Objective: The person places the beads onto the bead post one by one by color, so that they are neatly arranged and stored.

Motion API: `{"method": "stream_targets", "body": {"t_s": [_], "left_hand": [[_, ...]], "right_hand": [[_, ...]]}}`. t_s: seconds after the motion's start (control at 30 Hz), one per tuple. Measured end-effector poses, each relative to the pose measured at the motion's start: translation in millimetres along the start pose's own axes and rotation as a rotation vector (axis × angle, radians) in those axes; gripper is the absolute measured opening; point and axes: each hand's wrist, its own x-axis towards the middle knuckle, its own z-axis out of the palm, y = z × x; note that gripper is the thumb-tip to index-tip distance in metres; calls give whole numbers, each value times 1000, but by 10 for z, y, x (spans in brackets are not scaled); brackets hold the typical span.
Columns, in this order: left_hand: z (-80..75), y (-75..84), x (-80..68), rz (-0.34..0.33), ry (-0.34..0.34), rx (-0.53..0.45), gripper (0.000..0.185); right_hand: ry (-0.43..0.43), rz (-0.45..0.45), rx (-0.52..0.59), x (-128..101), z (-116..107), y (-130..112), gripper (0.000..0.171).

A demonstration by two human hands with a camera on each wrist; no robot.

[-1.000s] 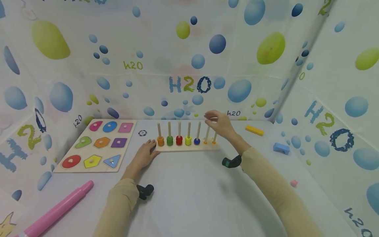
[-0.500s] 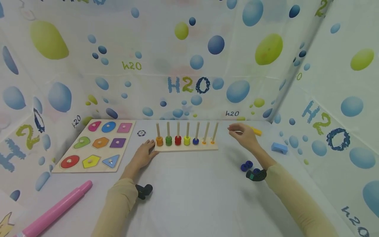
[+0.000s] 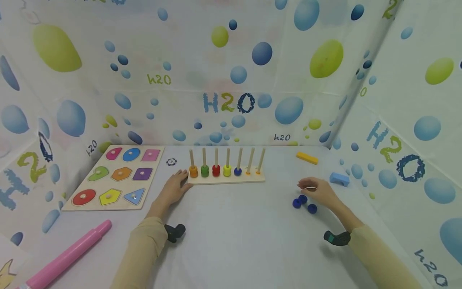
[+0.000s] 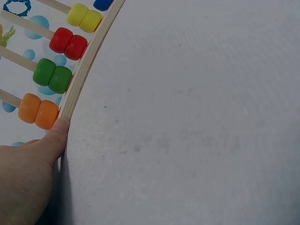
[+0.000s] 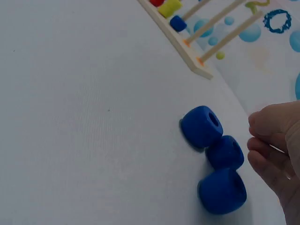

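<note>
A wooden peg board point(image 3: 226, 180) stands at the back middle of the table. Its pegs carry orange point(image 3: 193, 171), green, red, yellow and blue beads point(image 3: 237, 171); the two rightmost pegs are bare. My left hand point(image 3: 173, 186) lies flat on the table, its thumb point(image 4: 54, 136) touching the board's left corner beside the orange beads point(image 4: 38, 111). Three loose blue beads point(image 3: 303, 202) lie on the table to the right. My right hand point(image 3: 317, 190) hovers just right of the loose blue beads point(image 5: 226, 152), fingers point(image 5: 262, 154) loosely curled, with nothing seen in them.
A shape puzzle board point(image 3: 115, 174) lies at the left, a small disc point(image 3: 171, 162) beside it. A pink tube point(image 3: 68, 257) lies at the front left. A yellow block point(image 3: 307, 157) and a light blue block point(image 3: 339, 179) sit at the back right. Patterned curtain walls enclose the table.
My right hand left the tops of the right pegs, swung right and came down toward me beside the blue beads. The left hand stayed at the board's corner.
</note>
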Motion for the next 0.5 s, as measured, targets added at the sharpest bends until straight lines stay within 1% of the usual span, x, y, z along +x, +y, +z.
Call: {"method": "stream_targets", "body": {"t_s": [0.13,0.23,0.37,0.5], "left_hand": [[-8,-3,1,-6,2,-1,59],[-9,0,-5,-6,-3,-1,59],[-8,9,-13,-5,-5,-8,59],[-12,21,-13,0,-1,-14,58]], "right_hand": [[-57,-3,-4,-123,6,118,29],[-71,-21,-24,-179,32,159,30],[-49,-14,-50,-190,59,150,29],[-24,-10,-62,-136,45,101,29]]}}
